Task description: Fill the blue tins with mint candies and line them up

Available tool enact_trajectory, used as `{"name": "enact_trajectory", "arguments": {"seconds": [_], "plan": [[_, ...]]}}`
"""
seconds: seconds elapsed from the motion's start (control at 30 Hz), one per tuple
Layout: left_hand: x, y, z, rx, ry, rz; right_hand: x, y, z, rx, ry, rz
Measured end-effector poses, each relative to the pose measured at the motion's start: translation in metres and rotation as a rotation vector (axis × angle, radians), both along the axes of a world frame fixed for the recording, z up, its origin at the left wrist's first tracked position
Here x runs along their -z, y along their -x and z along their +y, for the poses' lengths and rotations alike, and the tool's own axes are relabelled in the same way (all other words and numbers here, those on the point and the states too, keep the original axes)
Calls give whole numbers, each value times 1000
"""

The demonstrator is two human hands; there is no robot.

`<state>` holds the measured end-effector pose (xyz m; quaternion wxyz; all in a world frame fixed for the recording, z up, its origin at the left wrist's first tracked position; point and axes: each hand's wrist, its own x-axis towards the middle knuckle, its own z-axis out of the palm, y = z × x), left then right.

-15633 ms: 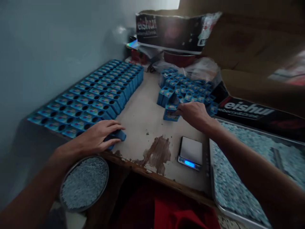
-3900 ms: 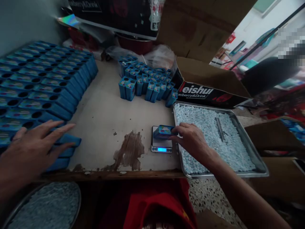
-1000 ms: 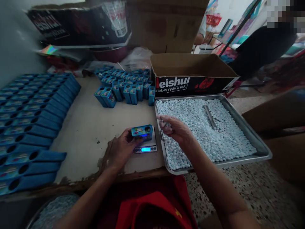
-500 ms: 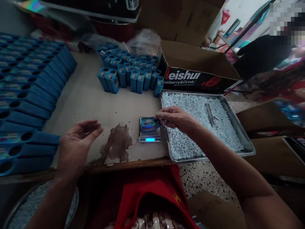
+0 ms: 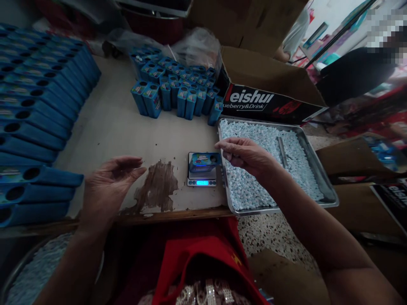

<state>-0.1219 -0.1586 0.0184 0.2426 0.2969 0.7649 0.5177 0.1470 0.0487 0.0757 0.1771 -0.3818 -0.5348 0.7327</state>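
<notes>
A small digital scale [image 5: 202, 178] with a lit blue display stands on the table, and a blue candy container [image 5: 202, 162] rests on it. Just right of the scale, over the edge of the metal tray [image 5: 332, 199], my right hand [image 5: 244, 154] is closed, thumb and fingers pinched together. Whatever lies between those fingertips is too small to make out. Pale blue candy pieces [image 5: 305, 178] fill the tray, with a flat metal bar [image 5: 282, 152] lying on them. Nothing is in my left hand [image 5: 111, 180], held open above the table with thumb and fingers apart.
Rows of blue containers [image 5: 47, 110] stand along the left. More containers [image 5: 187, 99] are grouped at the back, beside a black cardboard box [image 5: 273, 99]. A basin of candies [image 5: 41, 271] sits lower left. Cardboard boxes [image 5: 359, 203] flank the tray; another person [image 5: 352, 76] is at upper right.
My right hand has drawn back slightly right from the candy container, which stays on the scale. My left hand has shifted a little to the right. The view has tilted slightly.
</notes>
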Motion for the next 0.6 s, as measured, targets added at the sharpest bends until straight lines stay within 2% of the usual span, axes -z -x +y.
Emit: {"name": "enact_trajectory", "arguments": {"seconds": [0.13, 0.27, 0.5, 0.6], "plan": [[-1, -1, 1, 7, 52, 18, 3, -10, 6, 102, 159, 48], [0, -2, 5, 41, 52, 3, 6, -17, 9, 182, 207, 63], [6, -12, 16, 163, -48, -66, -2, -14, 8, 127, 188, 41], [7, -19, 24, 229, -65, -60, -4, -13, 3, 90, 120, 44]]}}
